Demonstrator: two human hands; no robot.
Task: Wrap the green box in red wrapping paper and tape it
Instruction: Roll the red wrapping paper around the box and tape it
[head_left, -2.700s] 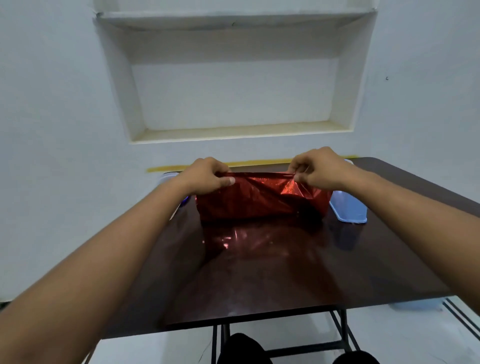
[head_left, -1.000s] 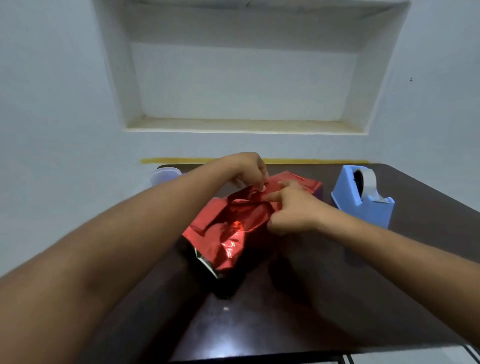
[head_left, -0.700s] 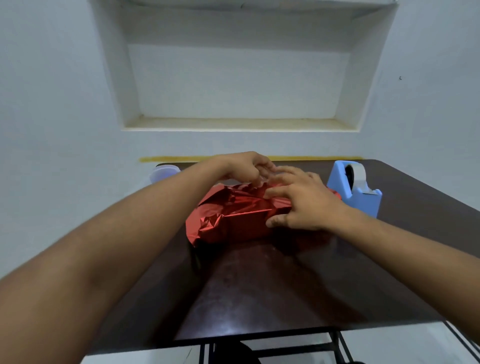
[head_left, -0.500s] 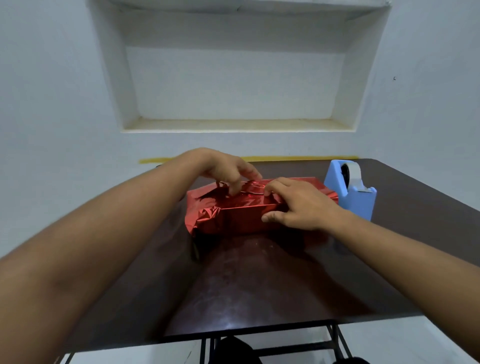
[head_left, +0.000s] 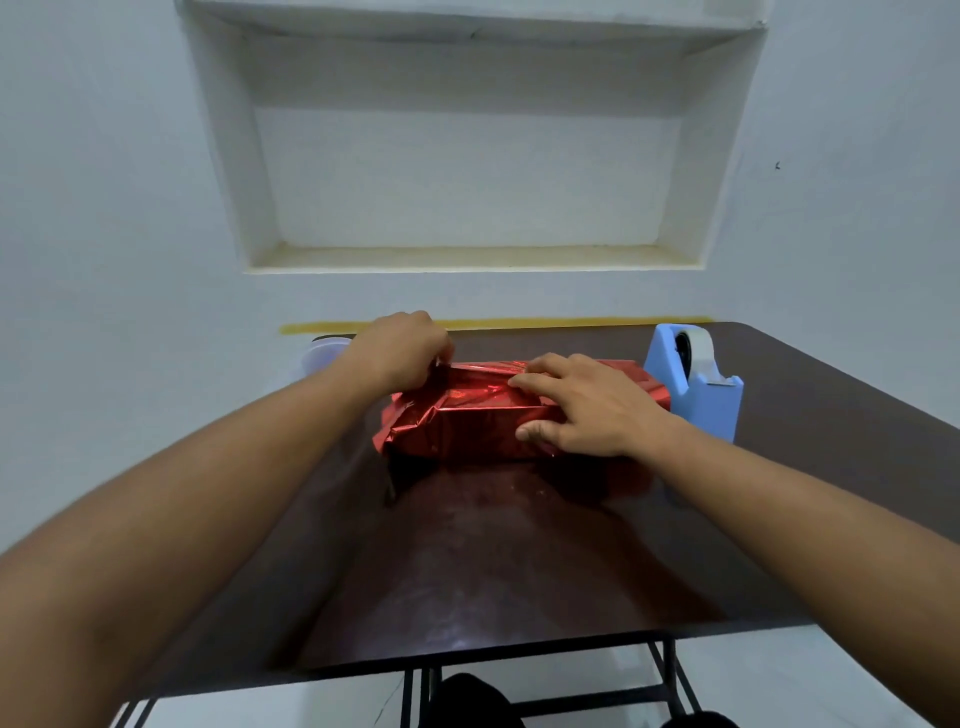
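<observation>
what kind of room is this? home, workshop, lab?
Most likely a plain room in a home, not a workshop: a bare white plaster wall with a recessed niche, a dark folding-type table pushed against it, and only a blue tape dispenser beside the red-wrapped box.

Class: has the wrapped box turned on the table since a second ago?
Yes. The wrapped box lay angled toward the camera; now it lies crosswise, parallel to the yellow tape line.

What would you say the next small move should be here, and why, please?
Probably the left hand folds the loose red wrapping paper at the parcel's left end flat, while the right hand presses the top. That end looks crumpled and open; the tape dispenser stands ready.
</observation>
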